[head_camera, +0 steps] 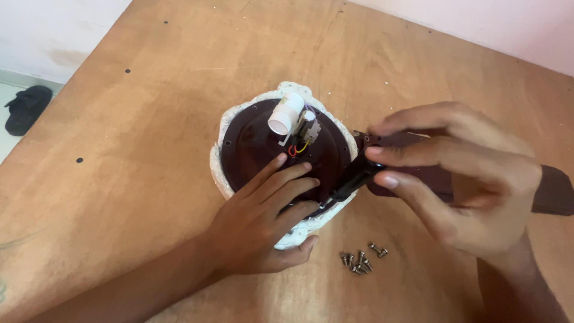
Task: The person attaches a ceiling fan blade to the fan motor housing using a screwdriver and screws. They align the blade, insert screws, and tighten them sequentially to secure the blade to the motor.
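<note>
Down at the bottom edge, the two forearms come up into view, and the left hand (263,230) is pressed flat on the appliance (281,155), its fingers (287,179) spread across the dark round base plate (257,146) while the thumb hooks the white rim below. That appliance sits upside down near the middle of the wooden tabletop (149,119), white body showing around the maroon disc. On the disc stands a small white cylinder part (287,113), tilted, with a metal piece and red and yellow wires (297,148) just beside it. Over on the right, the right hand (466,179) has its fingers pinched narrow around a black handle piece (359,173) that touches the edge of the base; a dark maroon part (430,173) lies under that palm, partly hidden. Just below, between the two hands, a little heap of screws (360,260) lies loose on the wood. Far left, off the tabletop, a dark shoe (27,107) rests on the floor by the pale wall.
</note>
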